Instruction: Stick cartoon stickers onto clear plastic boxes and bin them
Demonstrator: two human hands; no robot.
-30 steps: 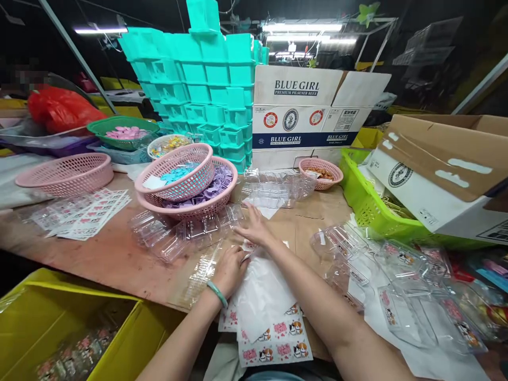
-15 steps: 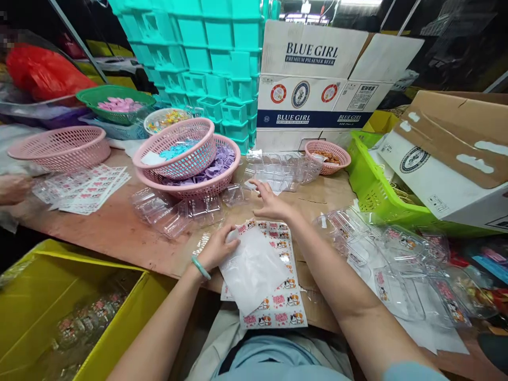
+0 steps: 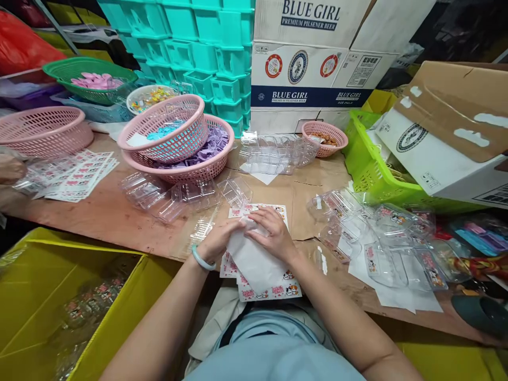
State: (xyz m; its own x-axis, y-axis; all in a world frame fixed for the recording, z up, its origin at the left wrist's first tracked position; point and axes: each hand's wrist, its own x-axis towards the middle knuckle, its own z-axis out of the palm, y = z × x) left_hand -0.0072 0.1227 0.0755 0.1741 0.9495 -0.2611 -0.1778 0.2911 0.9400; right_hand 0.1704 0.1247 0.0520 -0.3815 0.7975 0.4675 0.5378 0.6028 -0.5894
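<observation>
A plain white paper sheet lies aslant over printed sticker sheets with cartoon cats and pink lettering, at the table's front edge. My left hand, with a pale green bangle at the wrist, pinches the white sheet's upper left part. Over the top of the same paper, my right hand bends its fingers toward the left fingertips, thumb and fingers closed on the paper. Exactly what lies between those fingertips is partly hidden. Just beyond the hands rests a clear plastic tray.
Pink baskets with purple and blue pieces stand at left behind clear trays. Clear boxes with stickers cover the right. A yellow bin is at lower left, a green basket at right. Another person's hand shows far left.
My right hand has come down and left from above the sheets onto the white paper, its fingers closing near my left hand's. The view has tilted downward slightly.
</observation>
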